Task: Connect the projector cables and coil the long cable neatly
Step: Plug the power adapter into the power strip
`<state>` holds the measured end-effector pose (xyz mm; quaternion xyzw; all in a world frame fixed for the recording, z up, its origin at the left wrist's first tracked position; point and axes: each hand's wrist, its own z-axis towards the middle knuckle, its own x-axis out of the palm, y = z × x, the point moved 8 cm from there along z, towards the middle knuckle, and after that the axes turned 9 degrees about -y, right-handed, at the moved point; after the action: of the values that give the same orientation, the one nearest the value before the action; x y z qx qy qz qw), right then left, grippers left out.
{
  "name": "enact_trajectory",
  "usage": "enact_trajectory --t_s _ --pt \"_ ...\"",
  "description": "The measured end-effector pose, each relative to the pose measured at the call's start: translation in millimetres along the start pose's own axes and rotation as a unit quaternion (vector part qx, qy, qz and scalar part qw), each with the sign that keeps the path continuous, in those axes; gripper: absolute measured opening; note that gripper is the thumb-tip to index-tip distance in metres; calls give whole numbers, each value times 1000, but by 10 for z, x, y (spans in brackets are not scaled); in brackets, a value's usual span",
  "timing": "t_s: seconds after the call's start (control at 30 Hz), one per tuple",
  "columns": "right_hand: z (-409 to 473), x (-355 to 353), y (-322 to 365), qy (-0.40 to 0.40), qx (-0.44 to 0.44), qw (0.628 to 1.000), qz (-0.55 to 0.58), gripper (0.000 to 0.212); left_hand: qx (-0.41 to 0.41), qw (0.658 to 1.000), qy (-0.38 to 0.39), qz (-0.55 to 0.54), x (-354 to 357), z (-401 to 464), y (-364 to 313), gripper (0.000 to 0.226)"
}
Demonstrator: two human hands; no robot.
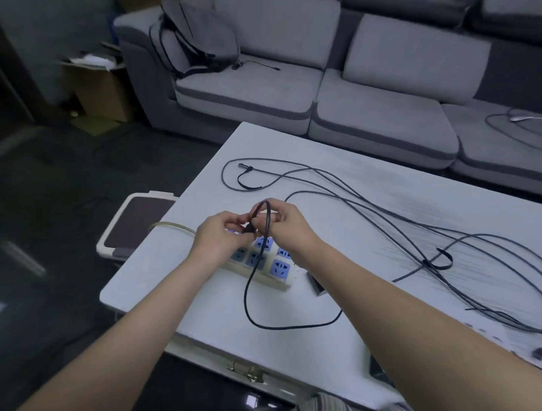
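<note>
I see my left hand [218,235] and right hand [287,228], fingers pinched on the black cable [251,287] above the power strip [259,261], amid loose grey cables [387,206] sprawling across the tabletop [301,353] before the sofa [336,87].

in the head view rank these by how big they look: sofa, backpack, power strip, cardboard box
1. sofa, by far the largest, spanning the back of the view
2. backpack and cardboard box look about alike; the box is partly hidden, so I won't rank them
3. power strip, smallest, though nearest and partly covered by the hands
</note>
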<state>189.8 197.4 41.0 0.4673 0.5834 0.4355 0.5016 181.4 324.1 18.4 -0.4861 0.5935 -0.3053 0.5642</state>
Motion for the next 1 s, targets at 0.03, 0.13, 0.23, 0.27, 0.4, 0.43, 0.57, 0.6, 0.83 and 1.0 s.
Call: enact_trajectory --t_s 0.03,0.13,0.23,0.27,0.4,0.43,0.57,0.6,0.83,1.0 --pt "18 43 -19 4 4 1000 5 15 4 1000 -6 4 -6 37 14 29" --pt "74 138 -57 1 16 1000 -8 15 31 999 -11 23 -44 120 52 23" --pt "137 173 -118 1 14 999 -52 21 28 999 -12 39 -59 215 145 16" --pt "156 155 -154 -7 17 997 -75 28 21 999 -11 44 -51 244 185 14" --pt "162 -26 -383 -10 57 959 -277 45 -20 999 -1 40 -11 326 343 17" --pt "139 -54 -458 19 61 936 -346 44 -24 999 1 44 4 340 368 18" --pt "-9 -98 -657 122 58 857 -498 45 -14 992 -10 125 55 383 408 14" --pt "-27 -110 -680 132 61 852 -503 47 -5 989 -20 144 61 384 397 11" --pt "-79 -108 -767 184 77 842 -502 56 50 974 -57 215 96 371 301 27" --pt "-66 -117 -778 187 85 841 -501 55 58 961 -50 266 151 402 230 19"
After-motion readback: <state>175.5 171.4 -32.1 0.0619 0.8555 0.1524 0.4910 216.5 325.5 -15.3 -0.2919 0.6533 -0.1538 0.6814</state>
